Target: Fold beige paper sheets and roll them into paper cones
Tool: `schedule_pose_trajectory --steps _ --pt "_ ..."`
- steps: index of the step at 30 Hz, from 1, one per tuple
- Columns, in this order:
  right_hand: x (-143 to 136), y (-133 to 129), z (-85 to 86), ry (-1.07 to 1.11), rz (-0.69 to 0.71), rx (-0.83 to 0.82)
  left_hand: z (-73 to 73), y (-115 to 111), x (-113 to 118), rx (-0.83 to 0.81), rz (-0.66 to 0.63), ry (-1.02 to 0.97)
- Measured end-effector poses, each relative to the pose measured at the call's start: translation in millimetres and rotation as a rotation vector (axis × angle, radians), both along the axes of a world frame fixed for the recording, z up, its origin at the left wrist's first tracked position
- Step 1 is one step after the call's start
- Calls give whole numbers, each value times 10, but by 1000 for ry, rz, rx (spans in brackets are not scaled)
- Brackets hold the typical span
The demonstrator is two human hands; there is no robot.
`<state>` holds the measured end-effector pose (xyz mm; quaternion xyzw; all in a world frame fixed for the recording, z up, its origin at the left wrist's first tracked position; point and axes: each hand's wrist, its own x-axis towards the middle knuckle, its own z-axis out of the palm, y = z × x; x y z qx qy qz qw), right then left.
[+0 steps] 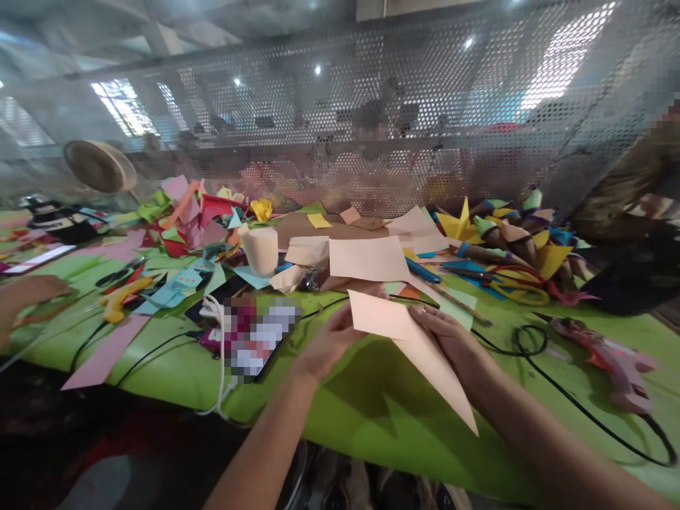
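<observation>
Between my two hands is a sheet of pale pink paper [387,319], folded or bent so that one flap hangs down toward the lower right. My left hand [337,340] grips its left edge, the fingers partly hidden behind it. On the right side my right hand [440,333] pinches the paper with the thumb on top. The sheet is held just above the green table cover [361,425]. Behind it lies another pale sheet [369,258]. A phone [265,336] rests left of my left hand.
A pink glue gun [610,361] with a black cord lies at the right; a yellow glue gun [125,297] is at the left. Scissors [523,283], a white cup [260,251] and heaped coloured paper [185,216] stand farther back. Another person's hand [35,297] shows at far left.
</observation>
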<state>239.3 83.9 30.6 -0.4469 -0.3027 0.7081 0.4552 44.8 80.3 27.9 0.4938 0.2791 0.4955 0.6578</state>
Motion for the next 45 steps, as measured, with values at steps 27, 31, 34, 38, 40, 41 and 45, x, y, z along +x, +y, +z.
schedule_pose_trajectory --steps 27,31,34,38,40,41,45 --pt "43 72 -152 -398 21 351 -189 76 -40 -230 248 122" --pt "36 60 -150 -288 55 295 -200 73 -45 -226 215 124" --pt "38 46 -157 -303 86 329 -193 75 -43 -252 244 142" --pt "154 131 -59 -519 63 482 -172 83 -51 -293 339 159" --pt "285 259 65 -664 -16 569 -166 88 -56 -304 356 132" --pt "363 347 138 -746 -71 619 -164 90 -58 -308 360 112" --pt "633 810 361 -1391 -99 762 -165 97 -66 -328 386 68"
